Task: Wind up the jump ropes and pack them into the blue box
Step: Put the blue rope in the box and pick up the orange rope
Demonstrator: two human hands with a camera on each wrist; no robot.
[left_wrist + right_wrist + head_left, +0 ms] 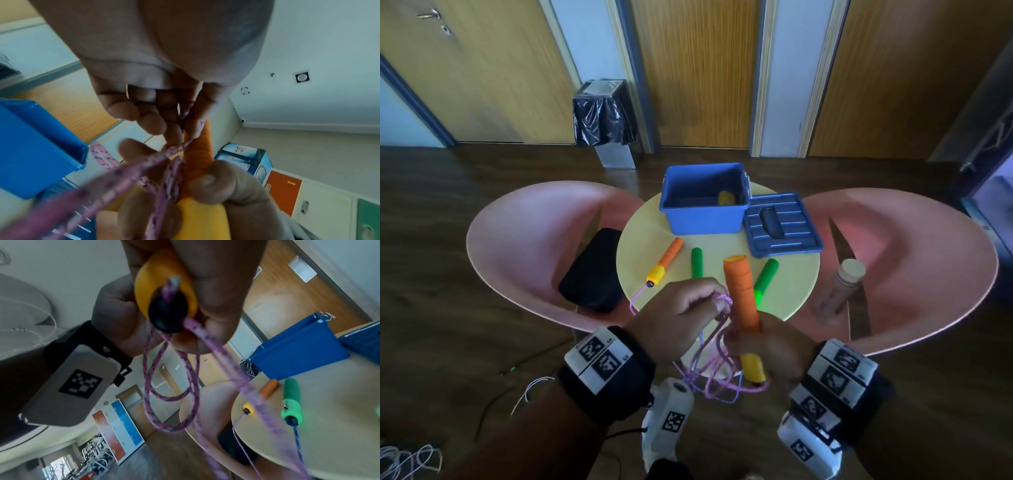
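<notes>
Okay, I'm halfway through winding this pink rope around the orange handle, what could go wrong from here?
1. The pink rope hangs in loose loops below your right hand; they may tangle or slip off the orange handle if your left hand eases its pinch.
2. The other orange handle lies near the table edge with its rope trailing over it; a tug might drag it off.

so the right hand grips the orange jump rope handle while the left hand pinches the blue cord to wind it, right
Not quite: the cord pinched by the left hand is pink-purple, not blue, as the head view shows. The rest holds: the right hand grips the orange jump rope handle.
</notes>
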